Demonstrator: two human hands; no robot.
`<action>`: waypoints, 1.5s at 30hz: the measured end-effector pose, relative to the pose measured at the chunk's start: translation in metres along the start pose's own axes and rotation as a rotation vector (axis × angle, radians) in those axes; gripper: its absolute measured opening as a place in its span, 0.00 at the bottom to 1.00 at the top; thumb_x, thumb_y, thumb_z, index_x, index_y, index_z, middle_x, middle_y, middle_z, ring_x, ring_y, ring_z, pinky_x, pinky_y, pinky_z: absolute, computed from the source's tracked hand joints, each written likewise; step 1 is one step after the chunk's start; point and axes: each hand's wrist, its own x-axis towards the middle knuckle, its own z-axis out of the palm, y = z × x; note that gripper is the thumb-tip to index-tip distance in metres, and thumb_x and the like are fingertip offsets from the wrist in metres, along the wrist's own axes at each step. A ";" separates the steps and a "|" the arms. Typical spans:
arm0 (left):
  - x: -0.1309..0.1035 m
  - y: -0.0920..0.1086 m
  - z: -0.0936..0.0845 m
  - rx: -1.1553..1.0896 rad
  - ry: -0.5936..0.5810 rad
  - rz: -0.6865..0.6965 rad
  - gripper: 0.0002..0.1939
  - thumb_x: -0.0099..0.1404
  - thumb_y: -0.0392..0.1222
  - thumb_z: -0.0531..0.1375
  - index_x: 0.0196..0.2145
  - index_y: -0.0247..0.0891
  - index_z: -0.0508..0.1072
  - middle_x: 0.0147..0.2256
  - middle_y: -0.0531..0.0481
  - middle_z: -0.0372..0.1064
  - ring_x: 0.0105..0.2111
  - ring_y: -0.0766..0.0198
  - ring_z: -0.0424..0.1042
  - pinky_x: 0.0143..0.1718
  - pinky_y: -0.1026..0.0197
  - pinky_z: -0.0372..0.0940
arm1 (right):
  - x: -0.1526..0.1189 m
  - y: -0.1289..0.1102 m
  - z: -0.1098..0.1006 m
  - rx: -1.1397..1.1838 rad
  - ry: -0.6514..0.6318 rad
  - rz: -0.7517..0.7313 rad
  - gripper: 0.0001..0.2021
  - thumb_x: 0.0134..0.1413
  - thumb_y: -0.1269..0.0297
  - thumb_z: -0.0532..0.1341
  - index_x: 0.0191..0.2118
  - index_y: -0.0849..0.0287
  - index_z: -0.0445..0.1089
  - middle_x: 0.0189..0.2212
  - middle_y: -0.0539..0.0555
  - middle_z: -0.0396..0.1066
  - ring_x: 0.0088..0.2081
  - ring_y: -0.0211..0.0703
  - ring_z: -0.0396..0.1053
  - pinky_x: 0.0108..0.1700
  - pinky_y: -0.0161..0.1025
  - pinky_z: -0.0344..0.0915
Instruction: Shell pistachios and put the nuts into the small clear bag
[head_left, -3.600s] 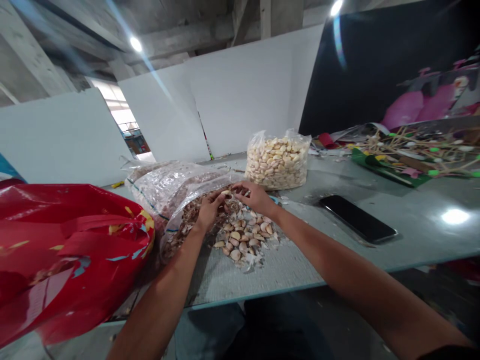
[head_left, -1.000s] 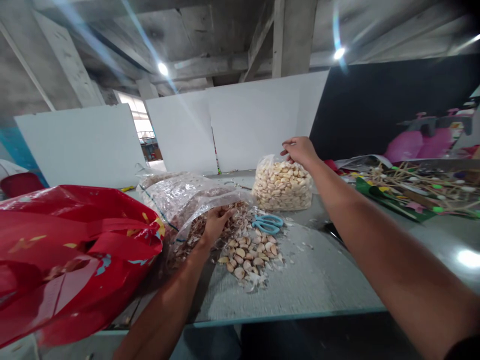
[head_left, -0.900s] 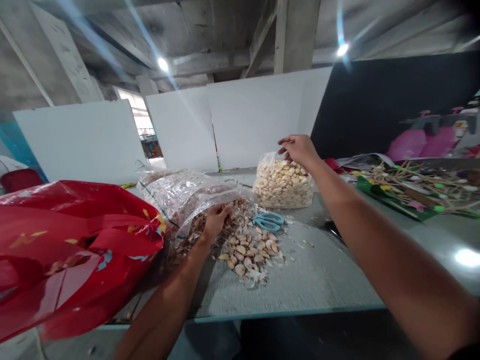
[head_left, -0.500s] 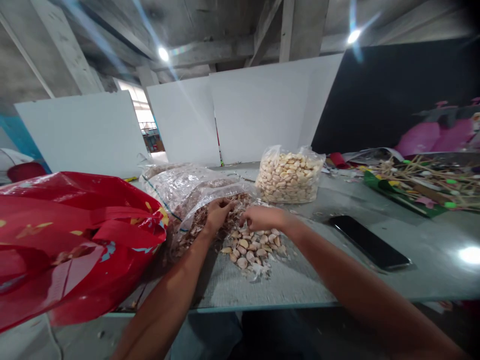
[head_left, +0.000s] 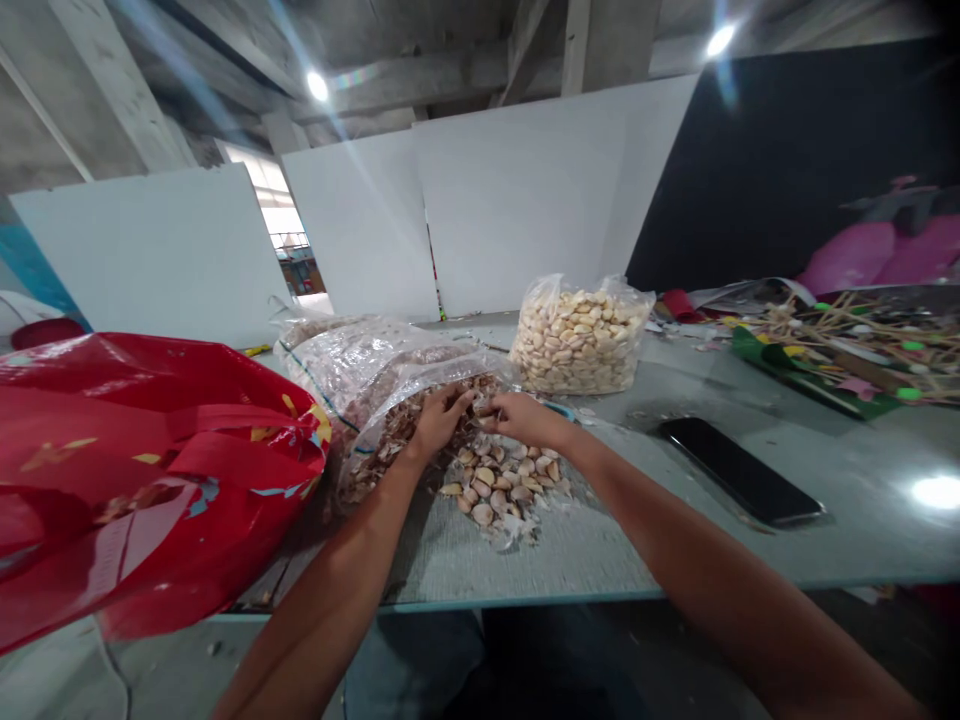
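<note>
My left hand (head_left: 439, 420) is at the mouth of a clear plastic bag (head_left: 390, 350) full of brown papery garlic skins (head_left: 397, 430), its thumb and fingers drawn together. Whatever they pinch is too small to make out. Close beside it, my right hand (head_left: 521, 416) comes in from the right, fingertips curled on what looks like a garlic clove, mostly hidden. Below both hands lies a loose pile of unpeeled garlic cloves (head_left: 499, 482) with bits of skin. Behind my right hand stands a clear bag of peeled garlic cloves (head_left: 577, 342).
A large red plastic bag (head_left: 150, 480) fills the table's left side. At the right lie a black phone (head_left: 739, 470) and a heap of thin sticks (head_left: 832, 345) on green material. A blue rim (head_left: 561, 410) shows behind my right wrist. White panels (head_left: 525, 200) stand behind the table.
My right hand has shifted up and slightly left, off the clove pile, to meet my left fingertips. My left hand stays near the bag's mouth. The view has tilted slightly downward.
</note>
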 end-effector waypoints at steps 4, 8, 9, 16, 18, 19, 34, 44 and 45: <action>0.001 -0.004 0.002 -0.094 -0.153 -0.019 0.17 0.56 0.47 0.62 0.42 0.35 0.74 0.37 0.47 0.73 0.35 0.63 0.71 0.37 0.64 0.64 | 0.005 0.011 0.005 0.188 0.230 0.013 0.12 0.51 0.63 0.61 0.40 0.61 0.75 0.34 0.54 0.76 0.32 0.40 0.70 0.34 0.33 0.61; 0.003 -0.012 0.003 -0.093 -0.119 -0.082 0.22 0.53 0.46 0.64 0.45 0.34 0.74 0.31 0.49 0.73 0.28 0.66 0.69 0.28 0.66 0.63 | 0.008 0.018 0.016 0.257 0.312 -0.032 0.11 0.51 0.67 0.60 0.41 0.60 0.76 0.36 0.54 0.76 0.36 0.42 0.71 0.38 0.34 0.63; 0.003 -0.013 0.003 -0.087 -0.109 -0.104 0.22 0.53 0.46 0.64 0.44 0.34 0.74 0.28 0.50 0.72 0.24 0.67 0.68 0.25 0.67 0.62 | 0.008 0.018 0.018 0.272 0.329 -0.035 0.11 0.50 0.68 0.60 0.40 0.60 0.75 0.36 0.54 0.76 0.37 0.42 0.71 0.38 0.34 0.63; 0.003 -0.013 0.003 -0.088 -0.063 -0.131 0.20 0.53 0.47 0.64 0.41 0.32 0.75 0.20 0.55 0.66 0.17 0.72 0.61 0.18 0.70 0.56 | 0.006 0.013 0.018 0.342 0.397 0.004 0.06 0.50 0.65 0.62 0.34 0.61 0.74 0.28 0.52 0.75 0.29 0.38 0.69 0.32 0.33 0.61; 0.002 -0.012 0.003 -0.108 -0.066 -0.134 0.20 0.54 0.47 0.63 0.42 0.32 0.75 0.20 0.55 0.66 0.17 0.72 0.61 0.18 0.69 0.56 | 0.005 0.011 0.016 0.329 0.413 -0.001 0.06 0.51 0.65 0.62 0.33 0.61 0.73 0.28 0.52 0.74 0.29 0.38 0.68 0.33 0.33 0.61; 0.002 -0.012 0.003 -0.112 -0.065 -0.135 0.20 0.54 0.47 0.63 0.42 0.33 0.75 0.20 0.55 0.66 0.17 0.72 0.61 0.18 0.69 0.57 | 0.004 0.010 0.015 0.313 0.422 -0.003 0.06 0.51 0.65 0.62 0.33 0.61 0.72 0.28 0.51 0.73 0.30 0.38 0.68 0.33 0.33 0.61; 0.007 -0.017 -0.005 0.071 0.180 -0.151 0.18 0.56 0.49 0.62 0.38 0.33 0.76 0.19 0.53 0.67 0.18 0.69 0.64 0.20 0.67 0.59 | 0.000 -0.015 0.028 -0.052 -0.184 -0.274 0.22 0.41 0.84 0.53 0.35 0.58 0.78 0.34 0.53 0.77 0.35 0.41 0.72 0.40 0.33 0.65; 0.006 -0.017 -0.002 0.190 0.079 0.023 0.13 0.60 0.43 0.60 0.42 0.36 0.75 0.39 0.46 0.75 0.33 0.64 0.73 0.35 0.64 0.67 | -0.001 -0.003 0.013 0.077 0.404 -0.012 0.12 0.53 0.73 0.54 0.40 0.61 0.72 0.37 0.56 0.74 0.39 0.42 0.69 0.43 0.36 0.63; 0.005 -0.016 -0.002 0.211 0.061 0.034 0.13 0.60 0.42 0.59 0.42 0.37 0.75 0.38 0.47 0.75 0.31 0.65 0.72 0.33 0.64 0.66 | -0.001 -0.002 0.014 0.109 0.434 -0.006 0.11 0.54 0.71 0.55 0.41 0.61 0.71 0.37 0.55 0.73 0.38 0.41 0.69 0.42 0.36 0.63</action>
